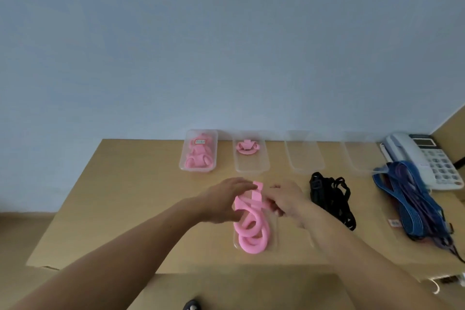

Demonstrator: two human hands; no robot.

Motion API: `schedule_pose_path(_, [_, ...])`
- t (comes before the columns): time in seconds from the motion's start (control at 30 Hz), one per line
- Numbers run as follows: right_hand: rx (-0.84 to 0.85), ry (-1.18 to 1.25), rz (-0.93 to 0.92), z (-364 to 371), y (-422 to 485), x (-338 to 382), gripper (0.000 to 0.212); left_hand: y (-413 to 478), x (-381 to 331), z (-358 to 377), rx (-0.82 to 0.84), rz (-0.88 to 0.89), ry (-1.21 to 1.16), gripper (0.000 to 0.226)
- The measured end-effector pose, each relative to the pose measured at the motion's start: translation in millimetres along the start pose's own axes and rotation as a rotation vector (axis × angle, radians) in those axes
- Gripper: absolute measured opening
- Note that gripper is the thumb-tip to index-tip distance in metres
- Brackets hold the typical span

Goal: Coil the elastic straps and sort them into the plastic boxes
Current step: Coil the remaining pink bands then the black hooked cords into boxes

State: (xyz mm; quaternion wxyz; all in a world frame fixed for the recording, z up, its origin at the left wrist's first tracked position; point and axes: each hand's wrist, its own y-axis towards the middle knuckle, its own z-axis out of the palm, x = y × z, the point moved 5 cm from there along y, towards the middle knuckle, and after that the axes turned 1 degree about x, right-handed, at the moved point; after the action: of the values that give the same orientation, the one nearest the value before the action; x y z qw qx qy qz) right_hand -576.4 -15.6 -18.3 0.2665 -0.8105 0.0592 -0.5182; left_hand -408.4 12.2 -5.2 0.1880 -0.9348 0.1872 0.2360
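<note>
Softness and spring mark the light pink strap [252, 230], I judge, so my left hand [224, 202] and right hand [285, 201] pinch its crossed bands above the loops.

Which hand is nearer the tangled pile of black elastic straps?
Right. The right hand is just left of the tangled pile of black elastic straps, not touching it; the left hand is farther left, across the pink coiled elastic strap.

Four plastic boxes [305, 167] are ranged along the table's [125, 196] back; a telephone [427, 156] is placed right of them, strap heaps [329, 196] before them.
</note>
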Motion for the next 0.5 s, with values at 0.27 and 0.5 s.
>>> schedule_pose_path(0.27, [-0.177,0.019,-0.424,-64,-40,108,0.041,2,-58,-103,-0.335,0.017,-0.44,0.019])
schedule_pose_path(0.5, [-0.194,-0.09,-0.699,-83,-75,170,0.023,-5,-84,-147,-0.315,0.035,-0.705,0.022])
